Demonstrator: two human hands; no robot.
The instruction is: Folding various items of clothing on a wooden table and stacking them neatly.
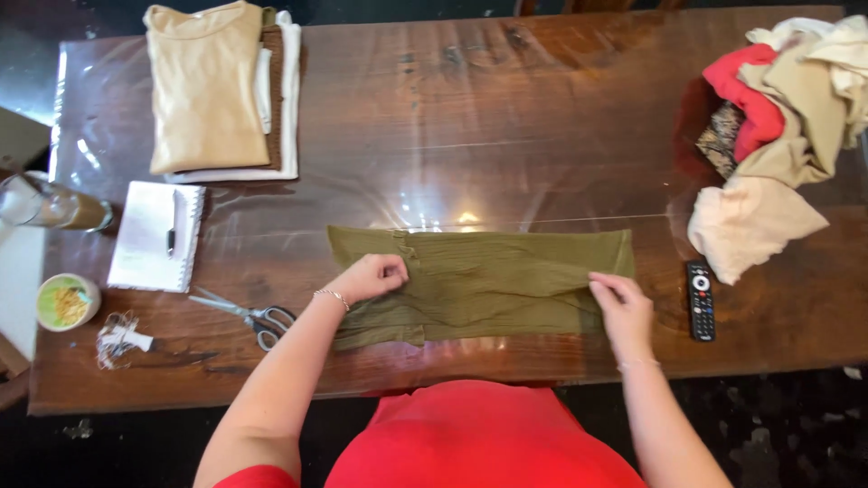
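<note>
At the table's near edge, centre: olive garment (488, 280) lies flat, part-folded | left hand (371, 276) curled, pinching cloth at its left end | right hand (622, 307) pressing down its right end | folded stack (217, 86) far-left corner | unfolded heap (778, 126) far-right corner.

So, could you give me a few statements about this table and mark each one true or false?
1. Both hands, left hand and right hand, rest on the olive green garment. True.
2. The scissors lie to the right of the garment. False: they lie to its left.
3. A black remote control lies by the right hand. True.
4. The folded stack of clothes is topped by a red piece. False: the top piece is tan.
5. A pen lies on the white notepad. True.
</note>
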